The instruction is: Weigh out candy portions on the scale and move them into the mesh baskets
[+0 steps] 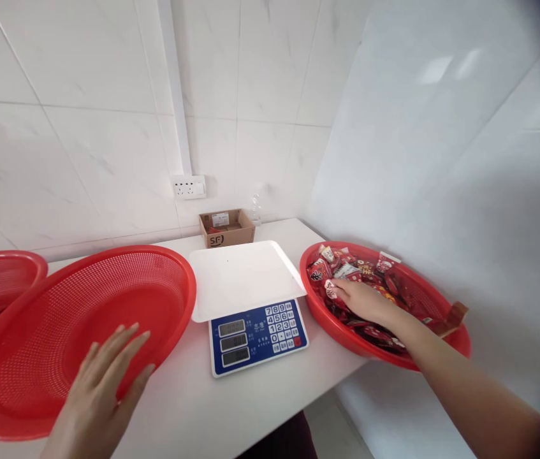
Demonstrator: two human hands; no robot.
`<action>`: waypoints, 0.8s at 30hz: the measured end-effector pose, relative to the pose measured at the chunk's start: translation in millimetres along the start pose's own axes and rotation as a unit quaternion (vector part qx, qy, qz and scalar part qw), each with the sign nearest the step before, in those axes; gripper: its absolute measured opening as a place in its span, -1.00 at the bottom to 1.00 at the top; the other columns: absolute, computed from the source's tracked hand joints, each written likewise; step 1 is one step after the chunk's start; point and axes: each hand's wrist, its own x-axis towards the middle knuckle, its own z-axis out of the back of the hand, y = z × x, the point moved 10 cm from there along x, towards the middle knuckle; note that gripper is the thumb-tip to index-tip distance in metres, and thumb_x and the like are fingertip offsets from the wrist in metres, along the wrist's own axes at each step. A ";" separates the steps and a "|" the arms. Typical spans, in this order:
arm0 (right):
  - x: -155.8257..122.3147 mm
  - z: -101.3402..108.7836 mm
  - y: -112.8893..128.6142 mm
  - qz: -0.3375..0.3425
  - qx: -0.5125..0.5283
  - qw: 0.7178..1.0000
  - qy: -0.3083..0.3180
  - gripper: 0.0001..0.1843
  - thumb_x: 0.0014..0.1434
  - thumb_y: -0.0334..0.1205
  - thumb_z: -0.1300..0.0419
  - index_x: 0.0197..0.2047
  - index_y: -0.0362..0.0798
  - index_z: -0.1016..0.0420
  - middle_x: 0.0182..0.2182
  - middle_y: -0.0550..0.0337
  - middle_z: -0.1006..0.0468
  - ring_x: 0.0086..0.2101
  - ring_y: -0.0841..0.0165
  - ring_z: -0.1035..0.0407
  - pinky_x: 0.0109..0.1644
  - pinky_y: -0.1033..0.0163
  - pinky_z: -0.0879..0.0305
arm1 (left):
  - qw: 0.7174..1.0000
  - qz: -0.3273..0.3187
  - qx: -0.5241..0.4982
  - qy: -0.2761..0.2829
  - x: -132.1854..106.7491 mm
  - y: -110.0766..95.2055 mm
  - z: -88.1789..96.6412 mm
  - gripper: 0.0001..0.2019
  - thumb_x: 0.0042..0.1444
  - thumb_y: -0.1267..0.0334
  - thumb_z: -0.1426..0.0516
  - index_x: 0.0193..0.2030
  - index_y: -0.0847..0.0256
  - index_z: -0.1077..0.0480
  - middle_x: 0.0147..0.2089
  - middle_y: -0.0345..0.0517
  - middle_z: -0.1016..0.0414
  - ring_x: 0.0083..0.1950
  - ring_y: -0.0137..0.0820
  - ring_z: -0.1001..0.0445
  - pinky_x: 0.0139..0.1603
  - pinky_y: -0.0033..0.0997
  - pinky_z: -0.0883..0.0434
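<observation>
While the left hand (100, 382) hangs open to the left of the scale (259, 335), its fingers spread and holding nothing, the right hand (363, 299) reaches in among the red wrapped packets (366, 271) to the right of it. Those fingertips meet one packet with a white patch; whether they grip it or only touch it, I cannot tell. The scale stands on a white counter (193, 408), its blue panel facing the near edge, with three small displays on the left and a number pad on the right.

Just right of the scale, the packets lie in a wide red basket (336, 335), where a brown strip (455, 312) leans at the end farther from the scale. Left of the scale, beneath the left hand, a large red basket (162, 280) shows its bare bottom, and farther left is another red basket (16, 264), cut off by the view.

The scale's white tray (245, 280) lies behind its panel. Beyond the scale are an open cardboard box (236, 238), a clear bottle (256, 210) to its right, and a wall socket (189, 187).
</observation>
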 end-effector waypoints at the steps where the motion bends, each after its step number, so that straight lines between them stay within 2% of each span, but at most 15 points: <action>1: 1.0 6.5 -4.2 -0.003 0.006 1.000 -0.009 -0.52 0.30 -0.13 0.18 0.11 -0.09 -0.39 0.01 -0.06 -0.52 -0.02 0.11 -0.41 0.06 0.03 -0.29 | 1.000 -0.017 0.003 0.012 -5.9 -9.5 -6.8 -0.59 0.27 0.08 0.06 0.23 0.02 -0.18 0.17 0.03 -0.42 0.23 -0.04 -0.34 0.18 0.18 -0.31; 3: 4.1 20.9 -15.6 -0.007 0.016 0.999 -0.032 -0.51 0.29 -0.06 0.16 0.13 -0.03 -0.38 0.09 0.04 -0.47 0.06 0.16 -0.36 0.12 0.09 -0.25 | 0.998 -0.042 0.017 0.036 -17.0 -19.1 -19.0 -0.59 0.27 0.04 0.06 0.20 0.07 -0.24 0.07 0.05 -0.50 0.08 -0.05 -0.49 0.00 0.03 -0.48; 6: 11.0 38.1 -43.0 -0.036 0.006 0.996 -0.076 -0.48 0.27 -0.01 0.12 0.18 -0.03 -0.34 0.16 0.05 -0.40 0.13 0.17 -0.29 0.20 0.09 -0.19 | 0.997 -0.052 0.020 0.054 -25.7 -20.3 -27.9 -0.61 0.25 -0.02 0.04 0.12 0.05 -0.35 -0.03 -0.04 -0.58 -0.05 -0.14 -0.58 -0.15 -0.21 -0.56; 8: 15.8 39.7 -60.1 -0.056 -0.012 0.994 -0.093 -0.44 0.24 -0.08 0.07 0.24 -0.11 -0.26 0.22 -0.04 -0.31 0.19 0.14 -0.20 0.24 0.07 -0.12 | 0.997 -0.056 0.004 0.054 -24.7 -22.4 -27.2 -0.61 0.25 -0.04 0.04 0.08 0.04 -0.40 -0.03 -0.08 -0.59 -0.07 -0.19 -0.59 -0.17 -0.29 -0.56; 10: 20.4 31.1 -69.7 -0.060 -0.022 0.994 -0.090 -0.40 0.19 -0.16 -0.01 0.28 -0.14 -0.21 0.23 -0.09 -0.28 0.18 0.13 -0.21 0.23 0.09 -0.13 | 0.998 -0.048 -0.002 0.051 -19.8 -24.4 -24.4 -0.60 0.26 -0.05 0.05 0.05 0.05 -0.44 -0.03 -0.10 -0.59 -0.09 -0.20 -0.60 -0.21 -0.33 -0.57; 13: 23.4 14.2 -76.8 -0.072 -0.035 0.993 -0.084 -0.35 0.08 -0.25 -0.10 0.27 -0.11 -0.22 0.17 -0.16 -0.35 0.05 0.06 -0.37 0.09 0.04 -0.27 | 0.997 -0.023 0.002 0.071 -11.6 -26.3 -24.4 -0.60 0.26 -0.03 0.06 0.04 0.06 -0.46 -0.06 -0.11 -0.61 -0.14 -0.22 -0.62 -0.30 -0.39 -0.57; 16: 22.8 8.6 -78.1 -0.076 -0.043 0.992 -0.089 -0.50 0.06 -0.29 -0.10 0.11 -0.07 -0.39 0.04 -0.17 -0.46 -0.08 0.03 -0.44 -0.02 0.01 -0.31 | 0.995 0.008 -0.004 0.100 -6.2 -25.5 -26.4 -0.60 0.26 -0.01 0.06 0.03 0.06 -0.47 -0.06 -0.11 -0.61 -0.13 -0.24 -0.62 -0.34 -0.43 -0.56; 18: 21.4 14.3 -77.9 -0.065 -0.038 0.992 -0.097 -0.66 0.09 -0.26 -0.08 -0.06 -0.01 -0.48 -0.07 -0.04 -0.54 -0.11 0.10 -0.45 -0.04 0.09 -0.30 | 0.992 0.037 -0.019 0.120 -4.5 -23.0 -28.0 -0.61 0.25 0.00 0.05 0.03 0.07 -0.47 -0.04 -0.11 -0.60 -0.13 -0.25 -0.61 -0.35 -0.45 -0.56; 20: 18.8 26.9 -80.5 -0.064 -0.026 0.991 -0.113 -0.75 0.13 -0.21 -0.05 -0.15 0.02 -0.48 -0.16 0.04 -0.58 -0.13 0.16 -0.45 -0.07 0.17 -0.30 | 0.987 0.064 -0.036 0.140 -4.2 -21.0 -30.1 -0.61 0.24 0.01 0.04 0.02 0.06 -0.47 -0.03 -0.12 -0.59 -0.11 -0.25 -0.61 -0.36 -0.45 -0.56; 24: 12.0 51.1 -83.6 -0.069 0.002 0.988 -0.139 -0.71 0.17 -0.09 0.01 -0.17 -0.01 -0.43 -0.25 0.07 -0.59 -0.23 0.21 -0.48 -0.19 0.22 -0.32 | 0.983 0.091 -0.065 0.148 -4.3 -23.0 -31.4 -0.61 0.22 -0.01 0.04 0.04 0.02 -0.46 0.01 -0.14 -0.57 -0.05 -0.23 -0.59 -0.28 -0.41 -0.57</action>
